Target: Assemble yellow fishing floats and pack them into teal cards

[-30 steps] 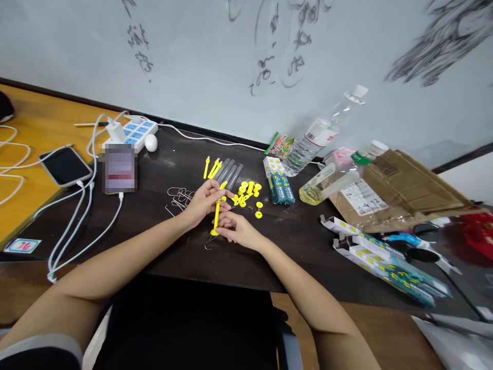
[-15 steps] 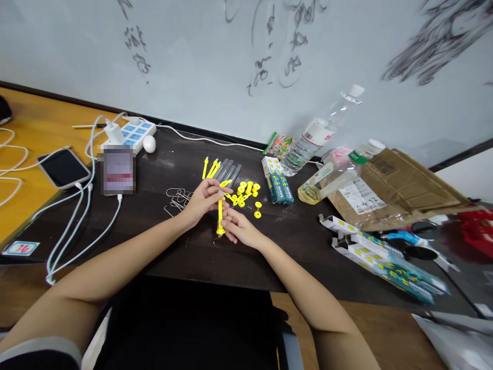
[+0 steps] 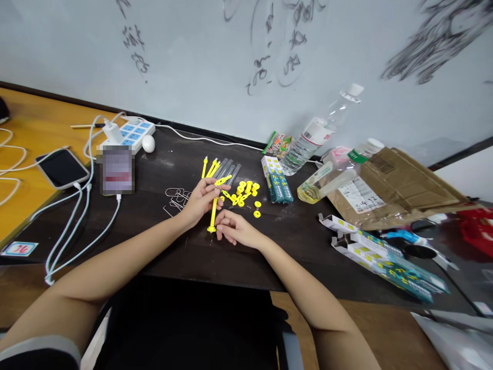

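My left hand (image 3: 202, 201) is closed on the upper end of a yellow plastic rod (image 3: 213, 215), which hangs down with a round flange at its lower end. A flat yellow piece (image 3: 222, 180) sticks out above my left fingers. Beside the rod's lower part is my right hand (image 3: 235, 229), its fingers bent close to the flange; whether they touch it or grip something small is hard to tell. Behind the hands lie small yellow parts (image 3: 249, 187), clear tubes (image 3: 231, 170) and more yellow rods (image 3: 205, 167). Bent metal wires (image 3: 177, 198) lie left of my left hand.
Small boxes (image 3: 277, 180), a large water bottle (image 3: 308, 146) and a second bottle (image 3: 335, 177) stand or lie to the right, near a brown package (image 3: 400, 185). Opened boxes (image 3: 385, 262) lie farther right. A power strip (image 3: 134, 134), phone (image 3: 63, 167) and cables are at left.
The rod has shifted slightly left and tilted, its lower end swinging left. My right fingers have come away from the rod's middle and sit a little to its right.
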`<action>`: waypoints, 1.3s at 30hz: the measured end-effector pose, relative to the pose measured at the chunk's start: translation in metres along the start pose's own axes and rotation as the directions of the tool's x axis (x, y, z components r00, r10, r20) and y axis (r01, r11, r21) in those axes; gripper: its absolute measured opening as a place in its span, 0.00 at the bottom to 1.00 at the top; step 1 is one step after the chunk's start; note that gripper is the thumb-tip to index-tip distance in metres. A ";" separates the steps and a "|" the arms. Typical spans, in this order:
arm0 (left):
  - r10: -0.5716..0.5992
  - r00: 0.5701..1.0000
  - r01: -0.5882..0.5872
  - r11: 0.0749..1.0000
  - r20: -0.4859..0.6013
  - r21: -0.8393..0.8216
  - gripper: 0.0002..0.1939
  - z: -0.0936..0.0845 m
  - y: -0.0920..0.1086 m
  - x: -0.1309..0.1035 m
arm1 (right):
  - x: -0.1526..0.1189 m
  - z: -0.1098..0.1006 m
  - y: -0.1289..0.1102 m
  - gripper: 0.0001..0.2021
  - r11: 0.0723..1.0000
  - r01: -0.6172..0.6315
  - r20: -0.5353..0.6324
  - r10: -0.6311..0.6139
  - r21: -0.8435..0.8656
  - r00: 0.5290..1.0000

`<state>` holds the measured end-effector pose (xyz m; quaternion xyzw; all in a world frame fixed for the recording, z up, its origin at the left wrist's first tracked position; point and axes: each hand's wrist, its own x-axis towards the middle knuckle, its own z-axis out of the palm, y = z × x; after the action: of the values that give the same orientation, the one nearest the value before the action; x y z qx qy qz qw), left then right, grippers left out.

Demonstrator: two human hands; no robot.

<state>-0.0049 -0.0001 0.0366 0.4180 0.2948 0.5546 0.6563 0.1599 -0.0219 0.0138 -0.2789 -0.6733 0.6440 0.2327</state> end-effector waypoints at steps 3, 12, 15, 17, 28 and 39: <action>-0.005 1.000 0.005 1.000 -0.002 0.011 0.14 -0.002 -0.001 0.001 | 0.000 0.000 0.000 0.09 1.000 -0.011 0.007 0.011 0.001 1.000; -0.026 1.000 0.026 0.999 -0.005 0.030 0.14 0.001 0.001 -0.001 | -0.002 0.001 -0.002 0.12 0.986 -0.094 0.029 0.098 -0.136 0.995; -0.026 0.998 0.027 0.999 -0.050 0.019 0.12 0.001 0.002 0.000 | -0.002 0.001 -0.003 0.12 0.982 -0.091 0.021 0.096 -0.165 0.995; -0.002 0.993 0.005 1.000 -0.121 0.022 0.11 0.000 0.003 0.001 | -0.003 -0.002 -0.003 0.13 0.975 -0.046 -0.007 0.046 -0.218 0.999; -0.008 0.964 0.013 1.000 -0.267 0.020 0.02 0.000 0.006 0.003 | 0.029 -0.081 -0.030 0.08 0.492 -0.157 -0.365 -0.361 -0.856 0.858; 0.004 0.967 0.006 0.999 -0.253 0.040 0.06 -0.011 -0.005 0.008 | 0.122 -0.137 -0.026 0.24 0.314 -0.747 -0.747 0.150 -0.585 0.648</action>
<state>-0.0099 0.0096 0.0273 0.3567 0.3874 0.5970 0.6052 0.1602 0.1614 0.0423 -0.7187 -0.6811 0.1330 0.0428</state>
